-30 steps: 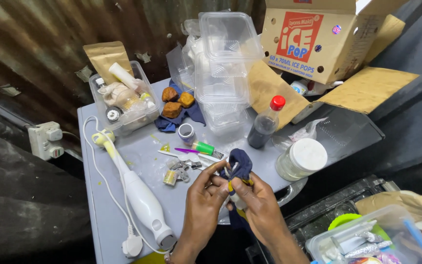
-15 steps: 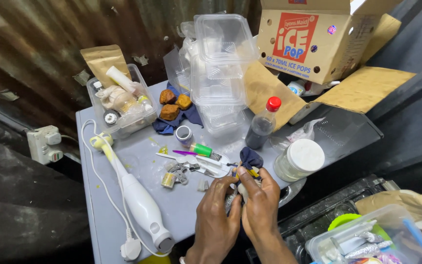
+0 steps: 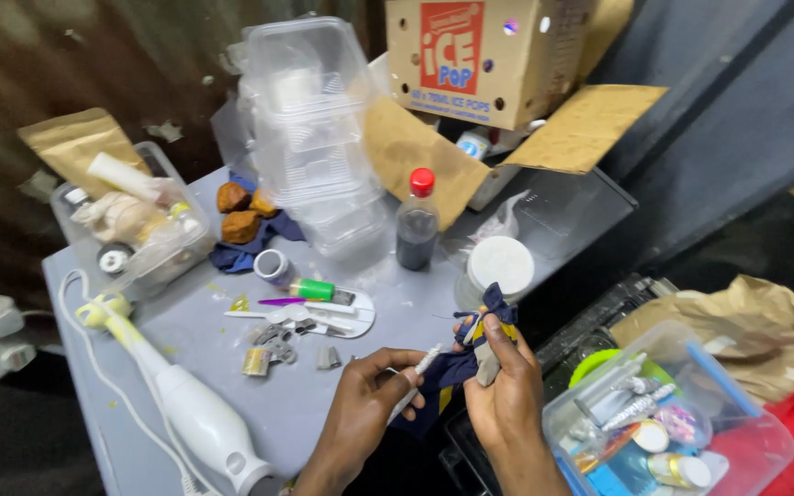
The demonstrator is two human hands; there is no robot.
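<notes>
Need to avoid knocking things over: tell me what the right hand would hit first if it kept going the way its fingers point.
Probably the white-lidded jar: the right hand, gripping dark blue cloth, points up-table toward it. Depth is unclear.

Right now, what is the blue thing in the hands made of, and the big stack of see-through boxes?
The blue thing looks like soft cloth: it folds and droops, dull dark blue with yellow strips. The right hand pinches it; the left hand holds a thin whitish stick, material unclear. The see-through boxes look like thin clear plastic, glossy, with things behind showing through.
</notes>
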